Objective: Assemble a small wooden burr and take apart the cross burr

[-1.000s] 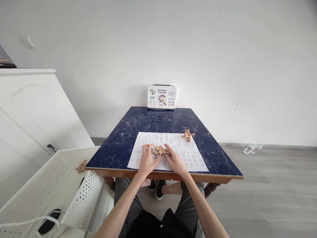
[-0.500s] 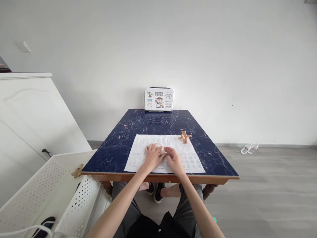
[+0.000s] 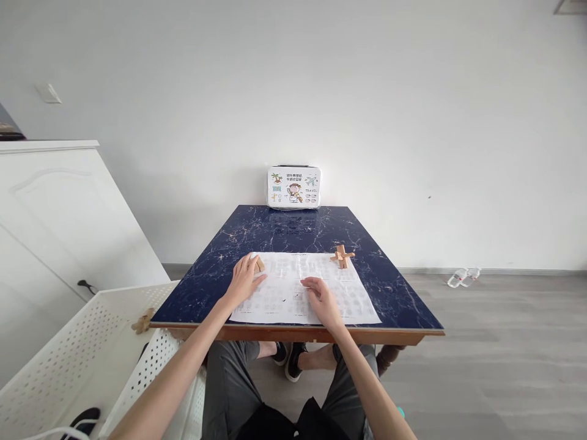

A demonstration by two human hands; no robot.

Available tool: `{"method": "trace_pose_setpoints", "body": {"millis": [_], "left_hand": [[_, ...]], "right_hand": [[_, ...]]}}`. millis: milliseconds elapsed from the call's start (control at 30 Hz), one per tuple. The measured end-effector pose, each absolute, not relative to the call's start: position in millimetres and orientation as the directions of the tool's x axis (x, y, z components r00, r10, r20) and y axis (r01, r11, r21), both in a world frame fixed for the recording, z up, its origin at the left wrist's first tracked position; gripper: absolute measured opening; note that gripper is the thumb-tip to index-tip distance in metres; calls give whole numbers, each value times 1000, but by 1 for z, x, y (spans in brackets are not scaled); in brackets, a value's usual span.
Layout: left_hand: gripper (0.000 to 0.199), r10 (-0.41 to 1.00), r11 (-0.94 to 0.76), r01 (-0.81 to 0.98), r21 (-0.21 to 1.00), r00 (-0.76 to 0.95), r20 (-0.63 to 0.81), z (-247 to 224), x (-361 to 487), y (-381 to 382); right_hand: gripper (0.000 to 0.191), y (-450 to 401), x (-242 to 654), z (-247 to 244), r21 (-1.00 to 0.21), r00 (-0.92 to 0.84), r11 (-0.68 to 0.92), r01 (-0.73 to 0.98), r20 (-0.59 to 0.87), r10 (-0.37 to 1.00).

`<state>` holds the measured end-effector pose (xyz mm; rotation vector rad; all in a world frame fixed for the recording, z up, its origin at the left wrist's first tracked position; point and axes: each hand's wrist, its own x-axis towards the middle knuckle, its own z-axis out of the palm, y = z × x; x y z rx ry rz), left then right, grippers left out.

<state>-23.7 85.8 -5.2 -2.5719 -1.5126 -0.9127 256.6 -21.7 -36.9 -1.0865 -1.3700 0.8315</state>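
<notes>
A printed white sheet (image 3: pixel 293 293) lies near the front of the blue marbled table (image 3: pixel 293 229). At the sheet's upper left corner, my left hand (image 3: pixel 243 280) has its fingers around a small wooden block (image 3: pixel 259 264), its thumb apart to the right. My right hand (image 3: pixel 321 299) rests on the sheet right of its middle, fingers slightly bent and thumb apart, nothing visible in it. A wooden cross-shaped piece (image 3: pixel 342 256) stands at the sheet's upper right corner.
A white illustrated case (image 3: pixel 294 187) stands at the table's back against the wall. On the left is a white perforated basket (image 3: pixel 68 342) with a brown object (image 3: pixel 143 321) inside, beside a white cabinet (image 3: pixel 68 208). Plastic bottles (image 3: pixel 463 278) lie on the floor at right.
My left hand has moved left and slightly away from me, from the sheet's middle to its upper left corner, with the wooden block. My right hand has stayed nearly in place.
</notes>
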Motion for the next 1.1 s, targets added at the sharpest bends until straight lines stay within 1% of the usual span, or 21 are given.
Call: {"method": "trace_pose_setpoints", "body": {"millis": [100, 167, 233, 333, 400, 467, 533, 667, 767, 900, 1000, 1100], "left_hand": [[58, 772, -555, 793, 252, 378, 511, -9, -21, 50], [51, 751, -588, 772, 242, 409, 519, -9, -19, 26], [43, 723, -623, 742, 246, 427, 542, -7, -20, 9], [34, 736, -593, 735, 328, 331, 590, -3, -25, 0], [30, 760, -550, 735, 397, 243, 602, -1, -29, 0], [28, 773, -519, 737, 434, 187, 607, 0, -31, 2], [26, 775, -505, 741, 442, 165, 610, 1, -30, 2], [20, 777, -494, 746, 446, 149, 612, 1, -27, 0], [17, 776, -493, 750, 440, 150, 613, 2, -25, -1], [13, 772, -503, 752, 426, 169, 612, 2, -23, -3], [11, 775, -504, 752, 424, 177, 607, 2, -23, -4], [11, 782, -495, 754, 431, 172, 599, 2, -23, -5]], "right_hand": [[23, -20, 255, -38, -939, 73, 317, 134, 329, 942], [21, -17, 256, -36, -942, 80, 311, 125, 322, 943], [24, -10, 263, -33, -947, 102, 298, 115, 310, 945], [35, 5, 286, -26, -956, 201, 264, 125, 285, 937], [44, 16, 307, -21, -960, 296, 233, 158, 271, 916], [54, 27, 328, -18, -960, 361, 198, 197, 259, 896], [60, 37, 344, -16, -959, 370, 168, 227, 244, 896], [65, 53, 358, -17, -964, 303, 104, 245, 178, 936], [63, 62, 359, -20, -971, 294, 58, 232, 127, 947], [55, 68, 359, -22, -979, 327, 32, 201, 97, 940], [45, 63, 357, -20, -984, 335, 39, 173, 96, 937], [37, 48, 348, -18, -988, 326, 80, 135, 120, 938]]}}
